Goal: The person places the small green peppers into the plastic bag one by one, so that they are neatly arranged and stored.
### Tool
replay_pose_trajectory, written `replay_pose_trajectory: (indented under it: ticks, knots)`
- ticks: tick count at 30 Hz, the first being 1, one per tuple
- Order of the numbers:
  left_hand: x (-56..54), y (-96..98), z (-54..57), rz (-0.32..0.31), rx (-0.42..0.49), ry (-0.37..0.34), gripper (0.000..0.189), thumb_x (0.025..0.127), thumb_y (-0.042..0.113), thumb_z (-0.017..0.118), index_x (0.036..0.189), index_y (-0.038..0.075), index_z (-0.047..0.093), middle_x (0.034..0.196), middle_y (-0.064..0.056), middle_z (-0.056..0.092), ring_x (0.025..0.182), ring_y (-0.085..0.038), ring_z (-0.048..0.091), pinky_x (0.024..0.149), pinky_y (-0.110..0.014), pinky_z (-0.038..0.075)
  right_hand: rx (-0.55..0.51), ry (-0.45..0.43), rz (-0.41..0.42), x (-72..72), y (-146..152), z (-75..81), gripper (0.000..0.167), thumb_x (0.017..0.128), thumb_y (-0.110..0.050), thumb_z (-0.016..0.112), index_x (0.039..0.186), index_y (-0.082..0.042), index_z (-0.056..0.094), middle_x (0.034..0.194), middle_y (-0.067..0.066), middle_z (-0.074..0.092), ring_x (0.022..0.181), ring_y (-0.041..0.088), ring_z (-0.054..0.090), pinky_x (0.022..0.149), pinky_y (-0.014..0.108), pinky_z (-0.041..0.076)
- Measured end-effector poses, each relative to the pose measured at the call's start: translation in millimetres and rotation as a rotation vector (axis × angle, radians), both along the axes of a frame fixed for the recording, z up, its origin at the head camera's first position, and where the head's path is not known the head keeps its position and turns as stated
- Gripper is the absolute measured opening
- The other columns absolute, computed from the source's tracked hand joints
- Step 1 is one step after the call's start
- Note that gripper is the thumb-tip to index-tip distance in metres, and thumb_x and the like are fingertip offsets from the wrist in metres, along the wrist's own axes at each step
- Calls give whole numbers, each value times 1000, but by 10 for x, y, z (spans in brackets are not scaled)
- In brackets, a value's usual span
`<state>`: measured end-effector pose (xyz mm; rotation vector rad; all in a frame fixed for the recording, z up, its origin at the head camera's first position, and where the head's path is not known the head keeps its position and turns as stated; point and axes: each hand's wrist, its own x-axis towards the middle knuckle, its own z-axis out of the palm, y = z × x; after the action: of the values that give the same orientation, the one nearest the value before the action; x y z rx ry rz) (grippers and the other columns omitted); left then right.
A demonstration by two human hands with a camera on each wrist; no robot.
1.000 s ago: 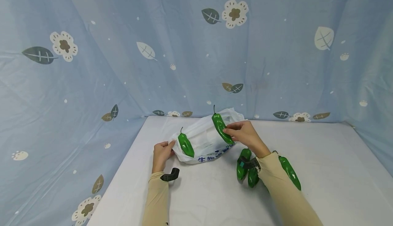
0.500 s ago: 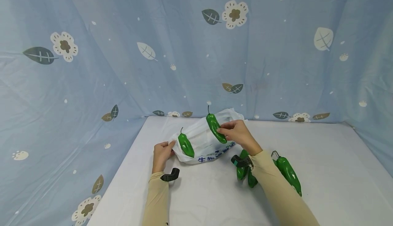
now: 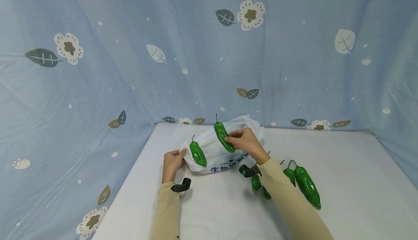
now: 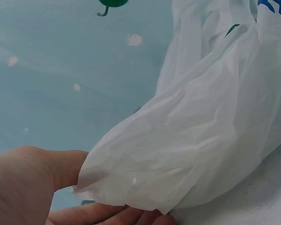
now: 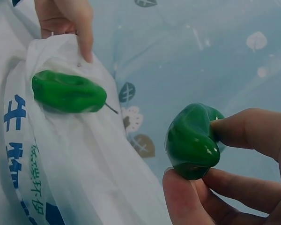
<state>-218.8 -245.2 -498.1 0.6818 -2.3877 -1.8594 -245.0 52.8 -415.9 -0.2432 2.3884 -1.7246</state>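
My left hand (image 3: 172, 164) pinches the left end of a white plastic bag (image 4: 178, 150) printed with blue and green characters. On the bag near that hand lies one green pepper (image 3: 197, 154), its stem pointing away; the right wrist view shows this pepper (image 5: 68, 91) against the white plastic. Above the bag's middle, my right hand (image 3: 247, 143) holds a second green pepper (image 3: 223, 137) between thumb and fingers, stem up and tilted left. Seen end-on in the right wrist view, that held pepper (image 5: 192, 143) is glossy and dented.
Several more green peppers lie on the white table (image 3: 215, 211) at the right. The rightmost pepper (image 3: 307, 187) is in full view, while my right sleeve (image 3: 290, 200) partly covers others. A blue patterned curtain (image 3: 196, 51) hangs behind and left of the table.
My right hand has moved left over the bag with its pepper. More of the peppers at the right now show past the sleeve. The left hand and the pepper beside it have stayed put.
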Motion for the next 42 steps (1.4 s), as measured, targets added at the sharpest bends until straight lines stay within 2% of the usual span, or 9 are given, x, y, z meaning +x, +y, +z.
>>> replay_pose_trajectory:
  ticks: [5,14,22,30,42]
  knots:
    - [-4,1,-5,-2,0,-4,51,100,30,68,132,-10,64,130,-26,66,88,-12,71,85,-27,63,34,5,-14,-26,-87,-27,35,95,-22,74,119,4,74,113,20,75,88,17,72,77,31,64]
    - [-7,-1,-19,-2,-9,-12,55,100,31,68,136,-9,61,133,-26,65,90,-13,71,88,-30,63,28,7,-16,-69,-194,-110,32,93,-20,76,113,5,75,106,20,77,82,15,72,72,31,64]
    - [-7,5,-3,-2,-12,-16,59,99,32,69,139,-10,57,136,-27,63,90,-14,72,92,-33,62,53,-35,-33,-75,-283,-137,35,94,-23,75,119,3,74,115,20,75,91,22,74,78,34,65]
    - [-7,5,2,-1,1,-8,60,99,31,69,141,-10,56,137,-28,63,90,-14,72,90,-32,63,50,-37,-31,-93,-348,-195,34,95,-19,75,119,4,73,113,22,74,83,19,74,75,34,65]
    - [-9,-9,9,6,6,1,64,99,32,69,143,-11,53,138,-30,61,91,-16,72,89,-32,63,65,-23,-42,-105,-447,-277,30,92,-18,77,113,4,75,108,20,75,82,21,74,72,33,65]
